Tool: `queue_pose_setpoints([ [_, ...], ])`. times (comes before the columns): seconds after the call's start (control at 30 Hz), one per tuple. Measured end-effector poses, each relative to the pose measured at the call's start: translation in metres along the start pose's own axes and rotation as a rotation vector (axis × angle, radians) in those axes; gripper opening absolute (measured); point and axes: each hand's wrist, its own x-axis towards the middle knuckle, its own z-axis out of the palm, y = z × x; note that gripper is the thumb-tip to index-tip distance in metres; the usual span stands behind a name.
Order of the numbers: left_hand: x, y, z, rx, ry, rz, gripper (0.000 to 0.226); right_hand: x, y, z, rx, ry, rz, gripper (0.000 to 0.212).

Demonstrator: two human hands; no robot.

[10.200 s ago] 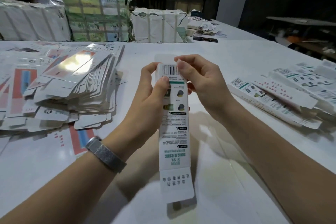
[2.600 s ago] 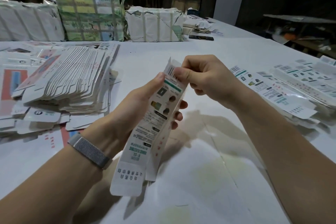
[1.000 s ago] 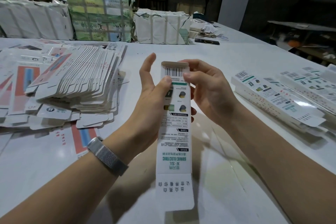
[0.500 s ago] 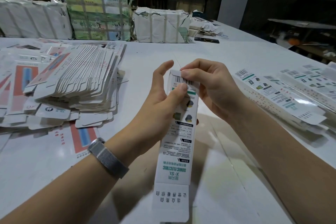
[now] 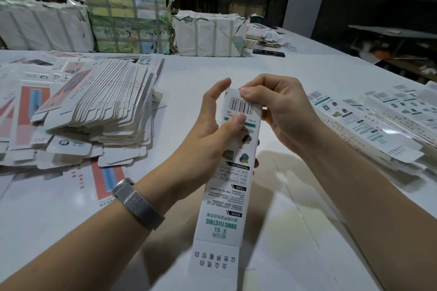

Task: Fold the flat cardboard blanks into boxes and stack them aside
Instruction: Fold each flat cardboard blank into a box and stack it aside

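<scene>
Item: box [image 5: 233,165], long and narrow, held upright in the air above the near middle of the table [image 5: 295,73], touching nothing but the hands.

Left hand [image 5: 208,139]: fingers wrapped round the box's upper part, thumb flat on the printed face below the barcode.

Right hand [image 5: 279,111]: fingers curled, fingertips pinching the top flap at the box's upper end.

Bottom flap: hangs open and unfolded.

Blanks [image 5: 99,111]: fanned pile, left side of the table.

Finished boxes [image 5: 369,123]: lying at the right edge.

Handling note: the top closure looks to be the step in hand. Keep the left grip light so the tube stays square; crease the flap fully along its score, then tuck it straight.
</scene>
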Motion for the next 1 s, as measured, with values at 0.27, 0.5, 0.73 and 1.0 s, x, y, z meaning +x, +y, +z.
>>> queue_pose_setpoints([
  [0.27,-0.001,0.003,0.000,-0.075,0.006,-0.032,0.029,0.002,-0.006,-0.013,-0.018,-0.142,0.043,0.021],
  [0.5,0.000,0.006,-0.004,-0.168,0.049,-0.039,0.021,-0.001,-0.002,-0.006,-0.028,-0.133,0.023,0.025],
  [0.73,0.003,0.011,-0.004,-0.133,0.131,0.011,0.017,-0.002,0.001,0.003,0.059,-0.159,0.081,0.038],
  [1.0,0.007,0.012,0.000,-0.301,0.228,0.202,0.038,-0.004,0.005,0.017,-0.377,-0.152,0.028,0.062],
])
